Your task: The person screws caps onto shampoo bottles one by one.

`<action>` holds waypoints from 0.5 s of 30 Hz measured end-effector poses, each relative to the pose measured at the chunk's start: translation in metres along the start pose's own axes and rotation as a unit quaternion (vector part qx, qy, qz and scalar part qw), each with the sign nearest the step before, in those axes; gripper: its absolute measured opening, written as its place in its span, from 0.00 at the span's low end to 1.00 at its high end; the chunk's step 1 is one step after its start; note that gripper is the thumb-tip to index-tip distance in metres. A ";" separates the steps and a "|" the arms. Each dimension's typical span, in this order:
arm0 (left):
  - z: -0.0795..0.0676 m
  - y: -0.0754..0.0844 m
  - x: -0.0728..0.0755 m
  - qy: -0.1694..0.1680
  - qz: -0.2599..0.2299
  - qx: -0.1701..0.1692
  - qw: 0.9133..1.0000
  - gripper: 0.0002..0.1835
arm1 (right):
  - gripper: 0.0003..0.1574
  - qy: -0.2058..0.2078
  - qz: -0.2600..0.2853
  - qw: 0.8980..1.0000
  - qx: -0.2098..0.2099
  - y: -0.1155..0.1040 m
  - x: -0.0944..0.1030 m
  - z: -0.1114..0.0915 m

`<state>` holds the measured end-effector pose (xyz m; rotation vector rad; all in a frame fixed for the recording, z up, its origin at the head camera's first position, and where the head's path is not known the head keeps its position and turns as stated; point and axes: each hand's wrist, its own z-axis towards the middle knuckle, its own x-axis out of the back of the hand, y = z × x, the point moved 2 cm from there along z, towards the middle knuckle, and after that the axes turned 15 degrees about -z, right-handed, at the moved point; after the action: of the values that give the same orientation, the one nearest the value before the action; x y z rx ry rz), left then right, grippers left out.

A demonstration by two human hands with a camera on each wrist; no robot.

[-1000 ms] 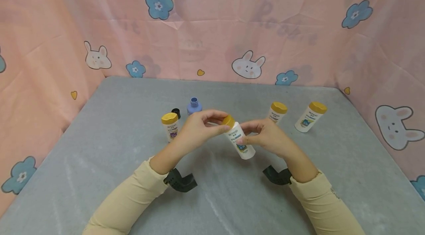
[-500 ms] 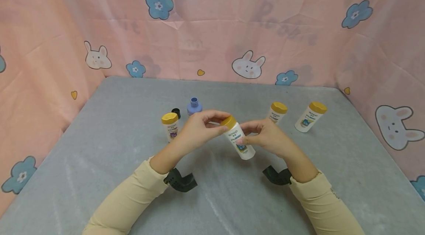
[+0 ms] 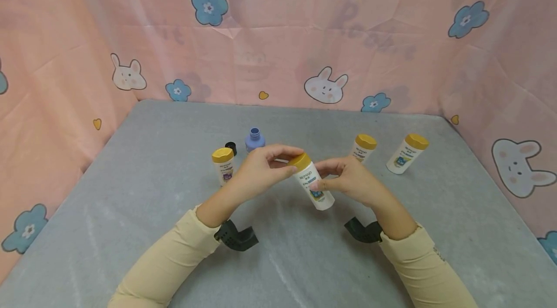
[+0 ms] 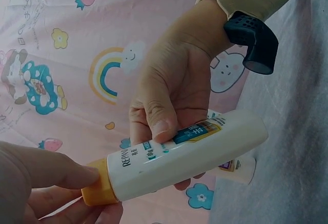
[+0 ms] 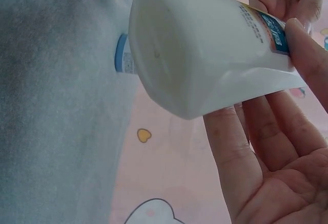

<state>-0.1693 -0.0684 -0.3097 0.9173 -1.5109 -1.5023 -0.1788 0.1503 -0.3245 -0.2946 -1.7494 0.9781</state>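
Note:
Between my hands a small white bottle (image 3: 317, 194) with a yellow cap (image 3: 300, 161) is held tilted above the table, cap end up and to the left. My left hand (image 3: 261, 168) pinches the cap between thumb and fingers; the left wrist view shows the thumb on the cap's side. My right hand (image 3: 354, 180) grips the bottle's body, its thumb (image 4: 161, 126) across the labelled front and its fingers behind. The bottle's smooth base (image 5: 161, 49) faces the right wrist camera. The cap is still on the bottle.
On the grey-covered table (image 3: 278, 259), a yellow-capped white bottle (image 3: 225, 168), a black cap (image 3: 231, 147) and an uncapped blue bottle (image 3: 255, 140) stand left of centre. Two more yellow-capped white bottles, one nearer (image 3: 363, 148) and one farther right (image 3: 405, 154), stand beyond my right hand. A pink curtain (image 3: 270, 47) hangs behind.
My left fingers and the yellow cap have shifted slightly, and the cap looks a little turned and tipped nearer the camera. The right hand stays in place.

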 end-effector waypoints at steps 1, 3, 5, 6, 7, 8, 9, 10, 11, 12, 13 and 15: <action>0.000 0.000 0.000 -0.002 0.000 -0.001 1.000 0.20 | 0.26 -0.001 -0.001 1.000 0.000 0.000 0.000 0.000; 0.000 0.000 0.000 -0.002 -0.001 0.000 1.000 0.20 | 0.26 -0.001 -0.003 1.000 0.001 0.000 0.000 0.000; 0.000 0.000 -0.001 0.001 -0.004 0.004 1.000 0.20 | 0.26 -0.002 -0.006 1.000 -0.001 0.000 0.000 -0.001; 0.000 0.000 -0.001 0.003 -0.005 0.007 1.000 0.19 | 0.26 -0.002 -0.006 1.000 -0.002 0.000 0.000 -0.001; 0.000 0.000 -0.001 0.006 -0.006 0.009 1.000 0.20 | 0.26 -0.002 -0.006 1.000 -0.002 0.000 0.000 -0.001; 0.000 0.000 -0.001 0.009 -0.007 0.010 1.000 0.20 | 0.26 -0.002 -0.006 1.000 -0.002 0.000 0.000 -0.001; 0.001 -0.001 -0.001 0.013 -0.006 0.011 1.000 0.19 | 0.26 -0.002 -0.007 1.000 -0.002 0.000 0.000 -0.001; 0.001 -0.001 -0.001 0.015 -0.006 0.012 1.000 0.19 | 0.26 -0.002 -0.007 1.000 -0.002 0.000 0.000 -0.001; 0.001 -0.001 -0.002 0.017 -0.004 0.011 1.000 0.19 | 0.26 -0.002 -0.007 1.000 -0.001 -0.001 0.000 -0.001; 0.001 -0.001 -0.002 0.018 -0.001 0.009 1.000 0.19 | 0.25 -0.002 -0.007 1.000 0.000 -0.001 0.000 -0.001; 0.001 -0.001 -0.002 0.020 0.000 0.007 1.000 0.19 | 0.25 -0.002 -0.008 1.000 0.000 -0.001 0.000 -0.001; 0.001 -0.001 -0.002 0.020 0.001 0.003 1.000 0.18 | 0.25 -0.007 -0.009 1.000 0.000 -0.001 0.000 -0.001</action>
<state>-0.1698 -0.0660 -0.3107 0.9422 -1.4877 -1.4704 -0.1771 0.1500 -0.3235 -0.2710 -1.7618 0.9690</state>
